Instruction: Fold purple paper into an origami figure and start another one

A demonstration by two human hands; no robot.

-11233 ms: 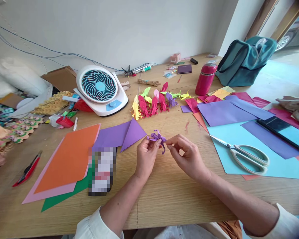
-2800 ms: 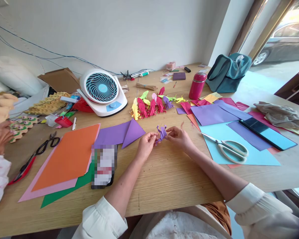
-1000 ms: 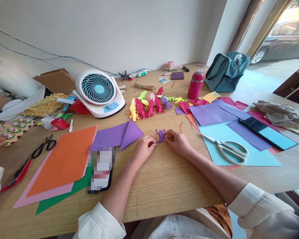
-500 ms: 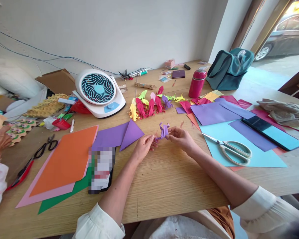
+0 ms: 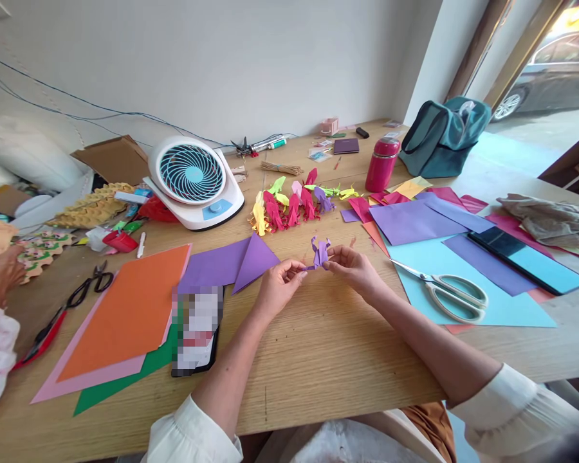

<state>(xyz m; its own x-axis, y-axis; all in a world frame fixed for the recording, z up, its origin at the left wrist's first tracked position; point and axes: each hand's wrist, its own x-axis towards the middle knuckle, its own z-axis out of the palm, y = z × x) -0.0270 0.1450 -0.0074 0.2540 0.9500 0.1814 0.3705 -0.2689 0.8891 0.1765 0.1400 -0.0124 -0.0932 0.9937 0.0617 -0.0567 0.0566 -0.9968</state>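
Between my two hands is a purple folded paper flower [image 5: 321, 252] with curled petal tips, held just above the wooden table. My left hand [image 5: 282, 283] pinches its narrow purple end between thumb and fingers. My right hand [image 5: 352, 267] grips the flower's body from the right side. Behind them lies a cluster of finished paper flowers [image 5: 293, 209] in red, yellow, green, pink and purple. To the left of my left hand rest folded purple paper sheets [image 5: 212, 265]. White-handled scissors [image 5: 456, 297] lie on light blue paper [image 5: 506, 312] to the right.
A white fan [image 5: 193, 183], a red thermos [image 5: 383, 164] and a teal bag [image 5: 444, 138] stand at the back. Orange paper [image 5: 125, 315], a phone [image 5: 197, 331] and red-handled cutters [image 5: 48, 337] lie left. Another person's hand [image 5: 0, 276] is at the far left. A dark-screened tablet [image 5: 528, 257] lies right.
My left fingers have shifted slightly and now pinch the flower's narrow end, which sticks out straighter to the left. My right hand keeps its hold.
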